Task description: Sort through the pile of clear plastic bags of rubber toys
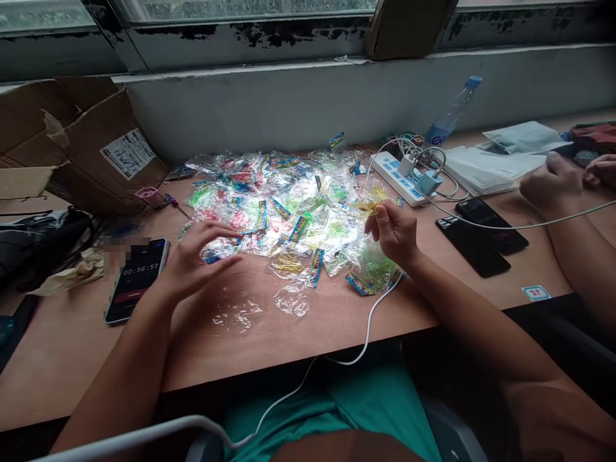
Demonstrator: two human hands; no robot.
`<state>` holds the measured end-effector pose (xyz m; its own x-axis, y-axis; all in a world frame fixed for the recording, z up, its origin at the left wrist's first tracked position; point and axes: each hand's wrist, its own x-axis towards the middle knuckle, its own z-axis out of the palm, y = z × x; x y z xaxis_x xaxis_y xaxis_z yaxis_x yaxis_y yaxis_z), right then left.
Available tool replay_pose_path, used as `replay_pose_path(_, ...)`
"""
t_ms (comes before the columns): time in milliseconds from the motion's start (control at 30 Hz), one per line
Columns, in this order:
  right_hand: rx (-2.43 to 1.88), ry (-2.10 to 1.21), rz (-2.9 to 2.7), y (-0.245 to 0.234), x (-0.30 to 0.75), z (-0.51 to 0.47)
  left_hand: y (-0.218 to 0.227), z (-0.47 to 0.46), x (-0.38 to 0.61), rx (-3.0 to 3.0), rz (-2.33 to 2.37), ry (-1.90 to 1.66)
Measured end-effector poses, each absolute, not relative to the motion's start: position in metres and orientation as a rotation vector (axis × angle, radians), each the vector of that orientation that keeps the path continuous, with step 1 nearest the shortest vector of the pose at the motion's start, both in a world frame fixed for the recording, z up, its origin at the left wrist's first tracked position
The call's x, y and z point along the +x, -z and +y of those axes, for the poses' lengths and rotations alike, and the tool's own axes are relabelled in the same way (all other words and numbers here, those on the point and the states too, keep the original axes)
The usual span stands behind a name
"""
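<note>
My right hand (395,232) is closed in a pinch on a small, thin yellow piece (369,207), too small to name more exactly. My left hand (192,262) is open, fingers and thumb apart, beside a pile of clear plastic packets (332,224) with colourful printed labels. Red, green and blue contents show through the pile. Nothing is visible in the left hand's grasp. At the pile's front edge lies a packet with yellow contents (289,262). Closer to me, a crumpled clear wrapper (291,301) rests on the wooden table (202,350).
A phone (137,276) with a running timer lies at left, below a cardboard box (91,141). On the right are a power strip (397,178) with cables, a bottle (452,112) and two dark phones (474,247). Another person's hand (553,183) is farther right.
</note>
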<state>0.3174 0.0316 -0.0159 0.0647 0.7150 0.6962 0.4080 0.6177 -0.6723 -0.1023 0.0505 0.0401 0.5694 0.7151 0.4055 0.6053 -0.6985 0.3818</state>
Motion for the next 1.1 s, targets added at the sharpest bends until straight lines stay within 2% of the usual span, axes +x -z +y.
replay_pose_path(433, -0.958, -0.192, -1.577, 0.017, 0.319, 0.036, -0.01, 0.028, -0.044, 2.767, 0.792, -0.232)
replay_pose_path(833, -0.971, -0.103, -1.378, 0.017, 0.326, 0.04, -0.002, 0.039, -0.056, 2.832, 0.822, -0.392)
replay_pose_path(933, -0.989, -0.077, -1.368, 0.017, 0.327, 0.04, -0.009, 0.033, -0.05, 2.849, 0.806, -0.523)
replay_pose_path(1100, -0.987, -0.068, -1.395, 0.014, 0.327, 0.04, -0.022, 0.005, -0.014, 2.836, 0.378, -0.665)
